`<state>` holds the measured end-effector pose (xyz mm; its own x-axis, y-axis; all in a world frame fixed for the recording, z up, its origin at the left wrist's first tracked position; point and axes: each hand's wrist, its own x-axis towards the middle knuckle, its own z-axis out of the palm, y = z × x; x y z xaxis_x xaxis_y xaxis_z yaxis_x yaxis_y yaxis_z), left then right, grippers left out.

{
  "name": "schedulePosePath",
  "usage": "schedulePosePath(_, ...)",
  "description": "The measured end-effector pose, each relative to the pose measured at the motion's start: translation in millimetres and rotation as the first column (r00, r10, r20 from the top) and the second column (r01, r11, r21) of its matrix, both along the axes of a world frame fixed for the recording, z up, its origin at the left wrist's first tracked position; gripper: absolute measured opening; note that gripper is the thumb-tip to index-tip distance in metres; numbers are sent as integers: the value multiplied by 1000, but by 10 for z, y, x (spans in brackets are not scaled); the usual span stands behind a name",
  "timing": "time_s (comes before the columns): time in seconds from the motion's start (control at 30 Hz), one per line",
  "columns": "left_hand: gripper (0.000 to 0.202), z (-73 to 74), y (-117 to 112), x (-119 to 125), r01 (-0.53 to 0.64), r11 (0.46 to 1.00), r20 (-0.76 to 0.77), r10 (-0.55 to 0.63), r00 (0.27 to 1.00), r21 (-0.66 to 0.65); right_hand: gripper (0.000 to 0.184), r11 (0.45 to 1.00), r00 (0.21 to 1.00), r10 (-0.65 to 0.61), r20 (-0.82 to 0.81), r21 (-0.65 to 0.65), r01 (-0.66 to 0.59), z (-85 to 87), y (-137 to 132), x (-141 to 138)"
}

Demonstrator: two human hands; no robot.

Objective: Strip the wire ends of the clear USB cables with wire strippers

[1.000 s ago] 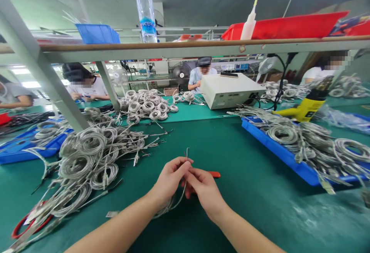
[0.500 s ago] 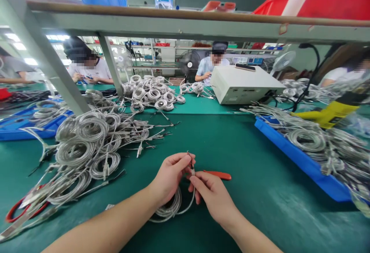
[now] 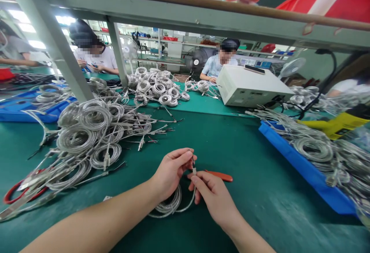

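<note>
Head view, and here we are at the lower centre of the frame: the left hand (image 3: 173, 170) has the dark wires (image 3: 193, 162) nipped between thumb and fingertips, while the right hand (image 3: 215, 197) pinches the cable (image 3: 189, 205) right by its pale collar (image 3: 194, 171). Both grips are narrow, both occupied! A second ago the hands were bunched together; now they've parted, and that short wired end shows between them, which I'd judge puts the handling squarely there. The cable's coil (image 3: 170, 208) lies on the bench below the left hand. An orange handle (image 3: 221, 176) peeks out behind the right, a blue tray (image 3: 300, 168) sits at the right.
</note>
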<state>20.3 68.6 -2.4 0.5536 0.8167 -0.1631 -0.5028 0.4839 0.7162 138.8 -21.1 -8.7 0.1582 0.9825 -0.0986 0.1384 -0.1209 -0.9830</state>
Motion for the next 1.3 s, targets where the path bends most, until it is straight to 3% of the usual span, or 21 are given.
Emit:
schedulePosePath(0.17, 23, -12, -21, 39, 34, 986, -118, -14, 993, 164, 31, 997, 998, -62, -7, 38, 62, 19, -16, 40)
schedulePosePath(0.33, 30, -29, -117, 51, 119, 916, -229, -31, 973, 383, 31, 977, 980, -194, -33, 88, 196, 48, 9, 140)
schedulePosePath(0.47, 25, -35, -215, 54, 300, 808, -403, -85, 911, 507, 30, 949, 963, -267, -31, 168, 268, 79, 34, 204)
schedulePosePath(0.6, 27, 18, -241, 12, 538, 675, -654, -107, 749, 505, 31, 945, 960, -279, -33, 167, 280, 109, 35, 191)
schedulePosePath(0.7, 25, 107, -183, -150, 629, 589, -783, 11, 621, 507, 35, 963, 969, -241, -49, 117, 245, 135, 32, 146)
schedulePosePath(0.8, 19, 189, -126, -393, 655, 467, -787, 168, 593, 594, 41, 987, 986, -153, -59, 48, 156, 161, 40, 104)
schedulePosePath(0.87, 18, 207, -127, -516, 686, 426, -803, 216, 556, 590, 41, 995, 993, -104, -51, 8, 104, 171, 55, 88)
schedulePosePath(0.9, 19, 201, -140, -546, 702, 433, -820, 207, 533, 565, 40, 996, 995, -84, -45, -8, 84, 172, 63, 85)
schedulePosePath(0.97, 21, 165, -182, -528, 712, 505, -853, 102, 512, 488, 42, 998, 998, -55, -33, -30, 54, 166, 77, 87)
schedulePosePath(1.07, 38, 78, -243, -358, 665, 665, -763, -218, 609, 340, 43, 999, 1000, -23, -16, -37, 23, 149, 69, 120)
schedulePosePath(1.13, 54, 19, -268, -228, 635, 736, -620, -388, 682, 237, 42, 999, 1000, -7, 6, -33, 7, 149, 42, 165)
schedulePosePath(1.23, 55, -48, -301, -129, 631, 759, -533, -472, 703, 161, 38, 999, 998, 38, 54, -41, -36, 173, -21, 255)
schedulePosePath(1.3, 43, -72, -340, -138, 642, 734, -603, -414, 682, 222, 33, 996, 993, 81, 89, -44, -78, 191, -66, 307)
